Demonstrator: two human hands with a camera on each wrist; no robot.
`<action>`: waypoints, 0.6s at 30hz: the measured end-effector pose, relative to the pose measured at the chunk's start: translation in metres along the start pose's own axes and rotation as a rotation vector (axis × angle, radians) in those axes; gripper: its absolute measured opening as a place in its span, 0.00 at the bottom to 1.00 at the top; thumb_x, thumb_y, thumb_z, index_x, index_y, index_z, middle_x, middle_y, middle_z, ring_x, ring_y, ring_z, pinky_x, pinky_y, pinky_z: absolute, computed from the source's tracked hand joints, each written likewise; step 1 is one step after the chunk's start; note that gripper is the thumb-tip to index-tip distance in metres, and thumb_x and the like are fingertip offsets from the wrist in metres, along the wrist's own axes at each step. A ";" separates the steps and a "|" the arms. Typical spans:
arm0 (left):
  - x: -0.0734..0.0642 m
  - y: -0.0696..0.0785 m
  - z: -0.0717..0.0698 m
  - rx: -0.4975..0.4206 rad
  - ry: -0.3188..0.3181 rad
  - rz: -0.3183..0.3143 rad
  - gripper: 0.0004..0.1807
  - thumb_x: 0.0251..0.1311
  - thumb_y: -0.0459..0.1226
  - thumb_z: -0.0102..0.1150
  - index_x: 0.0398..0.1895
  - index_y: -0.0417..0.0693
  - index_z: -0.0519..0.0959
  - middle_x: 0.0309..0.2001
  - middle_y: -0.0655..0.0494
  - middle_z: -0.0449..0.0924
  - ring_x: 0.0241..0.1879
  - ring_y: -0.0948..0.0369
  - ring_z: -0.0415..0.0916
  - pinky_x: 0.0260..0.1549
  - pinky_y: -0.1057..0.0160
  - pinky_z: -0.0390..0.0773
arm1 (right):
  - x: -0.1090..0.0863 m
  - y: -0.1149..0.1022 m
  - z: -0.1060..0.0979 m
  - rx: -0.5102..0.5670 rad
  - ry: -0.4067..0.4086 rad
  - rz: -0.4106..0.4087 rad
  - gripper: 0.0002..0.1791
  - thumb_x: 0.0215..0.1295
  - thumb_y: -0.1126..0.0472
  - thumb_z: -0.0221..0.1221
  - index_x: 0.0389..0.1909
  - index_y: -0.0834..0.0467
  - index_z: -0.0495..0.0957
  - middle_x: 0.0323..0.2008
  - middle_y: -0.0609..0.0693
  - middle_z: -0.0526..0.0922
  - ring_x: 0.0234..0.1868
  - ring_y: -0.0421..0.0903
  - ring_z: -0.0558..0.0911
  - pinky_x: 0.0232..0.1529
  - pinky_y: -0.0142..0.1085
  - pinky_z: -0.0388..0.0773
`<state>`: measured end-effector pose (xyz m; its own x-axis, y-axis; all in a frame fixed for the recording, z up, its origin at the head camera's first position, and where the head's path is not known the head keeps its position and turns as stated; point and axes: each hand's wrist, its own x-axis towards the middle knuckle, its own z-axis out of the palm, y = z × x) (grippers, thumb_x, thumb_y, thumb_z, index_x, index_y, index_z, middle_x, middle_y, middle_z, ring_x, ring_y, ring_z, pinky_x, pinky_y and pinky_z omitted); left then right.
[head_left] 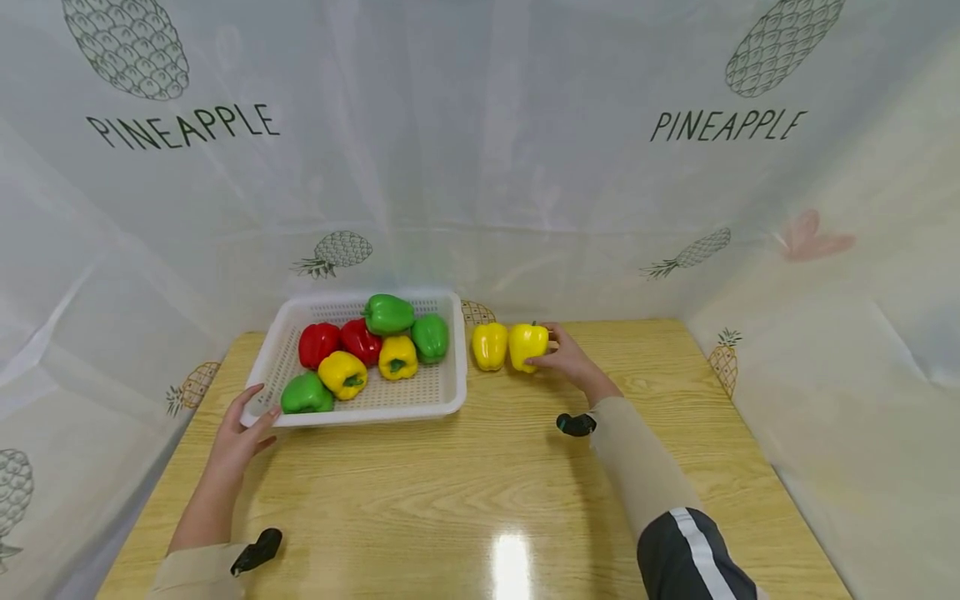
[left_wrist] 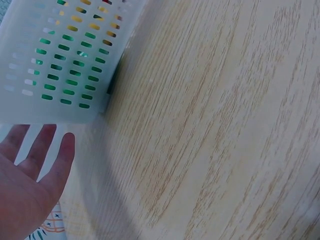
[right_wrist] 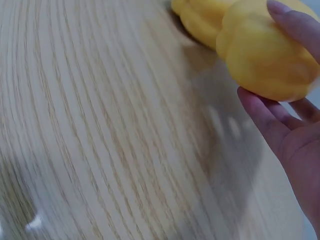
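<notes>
In the head view my right hand (head_left: 570, 361) holds a yellow bell pepper (head_left: 527, 347) between thumb and fingers. The right wrist view shows the thumb over this bell pepper (right_wrist: 270, 52) and fingertips against its lower side. Just left of it, a second yellow bell pepper (head_left: 490, 347) rests on the table. My left hand (head_left: 238, 433) touches the near left corner of a white plastic basket (head_left: 405, 410), its fingers spread and fairly straight. Inside the basket are red bell peppers (head_left: 318, 345), green bell peppers (head_left: 307, 393) and yellow bell peppers (head_left: 342, 375).
The wooden table (head_left: 420, 492) carries the basket at its back left. A white curtain (head_left: 480, 167) printed with pineapples hangs behind the table and along its sides. Dark wrist devices (head_left: 576, 425) stick out from both sleeves.
</notes>
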<state>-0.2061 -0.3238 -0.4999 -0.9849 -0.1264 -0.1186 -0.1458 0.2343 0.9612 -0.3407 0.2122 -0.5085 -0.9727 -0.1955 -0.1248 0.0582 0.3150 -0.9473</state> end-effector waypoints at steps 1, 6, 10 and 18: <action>-0.001 0.003 0.001 -0.001 0.002 0.002 0.34 0.60 0.48 0.51 0.68 0.67 0.49 0.67 0.39 0.35 0.41 0.75 0.63 0.38 0.67 0.75 | 0.001 0.002 -0.001 -0.013 0.013 0.006 0.44 0.44 0.59 0.70 0.62 0.50 0.56 0.57 0.55 0.60 0.53 0.56 0.68 0.46 0.45 0.73; 0.000 0.001 0.001 -0.015 0.003 0.003 0.34 0.60 0.48 0.52 0.68 0.67 0.50 0.68 0.42 0.34 0.42 0.74 0.63 0.37 0.67 0.75 | 0.006 0.009 -0.004 -0.049 0.048 0.024 0.44 0.43 0.57 0.70 0.63 0.50 0.57 0.57 0.53 0.60 0.52 0.55 0.68 0.46 0.45 0.73; 0.006 -0.009 -0.003 -0.048 -0.007 0.009 0.33 0.59 0.48 0.54 0.66 0.71 0.53 0.68 0.46 0.35 0.43 0.72 0.65 0.37 0.64 0.75 | 0.007 0.011 -0.007 -0.056 0.035 0.023 0.46 0.44 0.55 0.70 0.65 0.50 0.55 0.58 0.54 0.60 0.54 0.55 0.67 0.47 0.45 0.73; 0.006 -0.010 -0.002 -0.060 -0.004 0.024 0.33 0.59 0.46 0.54 0.67 0.67 0.53 0.67 0.40 0.38 0.40 0.73 0.68 0.34 0.65 0.76 | 0.008 0.016 -0.009 -0.012 0.030 0.057 0.44 0.48 0.53 0.67 0.64 0.44 0.52 0.61 0.56 0.58 0.58 0.56 0.63 0.46 0.47 0.74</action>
<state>-0.2108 -0.3292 -0.5093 -0.9883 -0.1179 -0.0964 -0.1167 0.1794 0.9768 -0.3496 0.2242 -0.5217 -0.9742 -0.1489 -0.1694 0.1113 0.3356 -0.9354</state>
